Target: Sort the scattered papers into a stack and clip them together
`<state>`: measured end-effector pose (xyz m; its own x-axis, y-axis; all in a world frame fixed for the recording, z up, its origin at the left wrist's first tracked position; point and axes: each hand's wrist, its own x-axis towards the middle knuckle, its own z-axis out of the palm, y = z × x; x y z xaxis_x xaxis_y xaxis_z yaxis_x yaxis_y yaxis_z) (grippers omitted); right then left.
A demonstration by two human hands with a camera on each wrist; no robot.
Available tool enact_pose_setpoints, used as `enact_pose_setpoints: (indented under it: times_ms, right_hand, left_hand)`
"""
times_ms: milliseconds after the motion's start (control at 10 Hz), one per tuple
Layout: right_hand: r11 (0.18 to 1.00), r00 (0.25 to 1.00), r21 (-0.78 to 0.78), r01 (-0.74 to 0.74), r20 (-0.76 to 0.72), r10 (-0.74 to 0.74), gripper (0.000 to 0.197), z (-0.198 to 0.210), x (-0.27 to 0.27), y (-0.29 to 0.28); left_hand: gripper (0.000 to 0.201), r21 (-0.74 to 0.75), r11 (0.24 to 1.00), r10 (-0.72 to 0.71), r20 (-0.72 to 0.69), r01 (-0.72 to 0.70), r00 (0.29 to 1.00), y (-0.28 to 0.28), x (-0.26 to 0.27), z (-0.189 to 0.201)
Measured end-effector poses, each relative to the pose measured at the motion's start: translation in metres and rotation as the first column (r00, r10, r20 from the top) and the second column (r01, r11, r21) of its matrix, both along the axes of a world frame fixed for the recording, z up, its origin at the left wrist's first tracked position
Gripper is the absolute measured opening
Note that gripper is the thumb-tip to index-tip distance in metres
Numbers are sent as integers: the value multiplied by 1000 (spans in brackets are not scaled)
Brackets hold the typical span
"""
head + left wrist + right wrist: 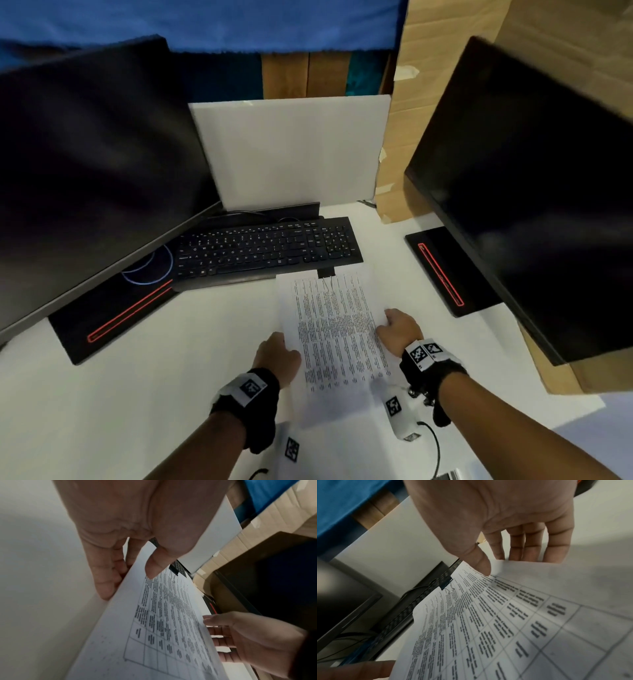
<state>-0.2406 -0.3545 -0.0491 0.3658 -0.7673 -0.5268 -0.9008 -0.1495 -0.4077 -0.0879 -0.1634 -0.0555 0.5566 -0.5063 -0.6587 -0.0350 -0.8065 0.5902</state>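
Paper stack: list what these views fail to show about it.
- Sheet count in the paper stack: edges blurred in every view.
- Printed text: too small and smeared.
- Binder clip: its rear side is hidden.
- Left hand fingertips: hidden behind the sheets.
- Right hand fingertips: likewise.

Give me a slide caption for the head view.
Both hands, left and right, hold the binder-clipped paper stack before the keyboard.

The papers are thin, matt white paper with printed black text. The clip is black with shiny wire arms. The table looks smooth and white. The screens are dark and glossy. The boxes are brown cardboard.
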Motion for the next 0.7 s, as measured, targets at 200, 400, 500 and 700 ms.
enact_pose_setpoints:
  times_ms: [200,400,500,700]
  right_hand:
    - [998,992,-47,44,-114,-49,53,7,-22,-51]
    - [996,971,-68,58,-227,-72,58,10,-30,-82]
    - [996,964,-55,65,-254,-77,60,13,-30,-83]
    - [977,947,-174,124,-272,-169,63,30,-23,-58]
  left_hand:
    - [35,-23,999,-43,-8,43,999,-60,-28,6]
    - [42,-45,998,-41,-69,38,997,-92,-40,1]
    - [55,-54,998,-28,-86,24,996,-96,-41,-6]
    - [38,-89,994,-67,-58,62,996,-92,-41,3]
